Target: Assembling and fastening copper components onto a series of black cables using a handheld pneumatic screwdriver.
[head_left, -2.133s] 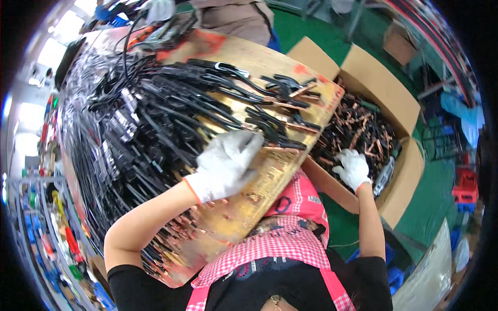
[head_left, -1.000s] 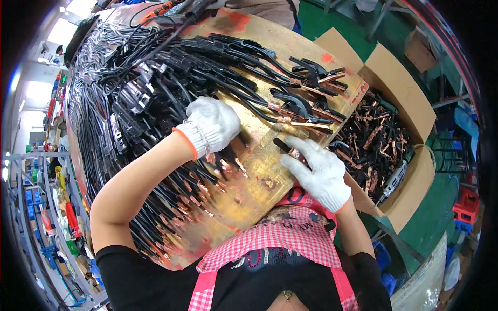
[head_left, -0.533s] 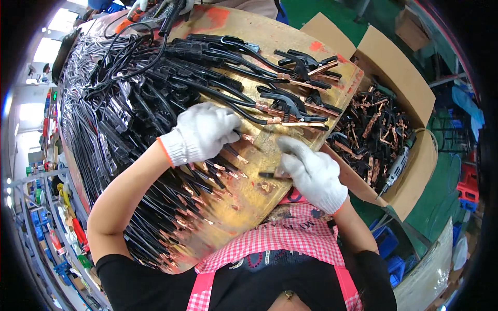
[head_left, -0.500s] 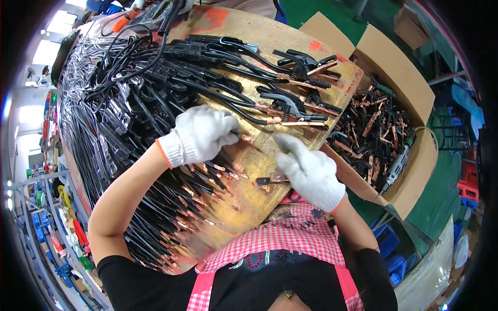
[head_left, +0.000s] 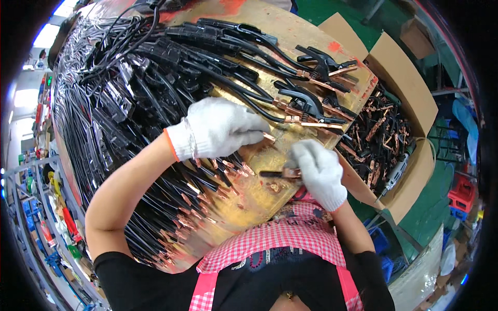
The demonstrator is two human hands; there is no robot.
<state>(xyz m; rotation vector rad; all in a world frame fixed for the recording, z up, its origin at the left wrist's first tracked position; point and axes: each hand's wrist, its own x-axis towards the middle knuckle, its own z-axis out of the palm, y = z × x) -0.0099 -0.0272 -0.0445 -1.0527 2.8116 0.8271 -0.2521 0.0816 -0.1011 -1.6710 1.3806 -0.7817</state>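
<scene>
My left hand (head_left: 223,128), in a white knitted glove, is closed around a black cable with a bare copper end (head_left: 268,137) poking past the fingertips. To its right, my gloved right hand (head_left: 319,173) pinches a copper clamp piece with a black handle (head_left: 274,174) low over the worn wooden tabletop (head_left: 228,205); its fingers hide part of it. The two hands are apart. Below my left hand lie many black cables (head_left: 171,194) with copper tips. Beyond the hands, several black-and-copper clamps (head_left: 306,103) with cables attached lie near the table's right edge.
A cardboard box (head_left: 410,78) full of copper and black clamp parts (head_left: 371,129) stands against the right edge. A grey hand tool (head_left: 397,173) rests inside it. Bundled cables (head_left: 88,78) cover the table's left. Red crates (head_left: 461,192) stand on the green floor.
My left hand has moved right, and the cable's copper end now shows past its fingers. My right hand has shifted slightly right and down, its fingers now closed over the clamp piece.
</scene>
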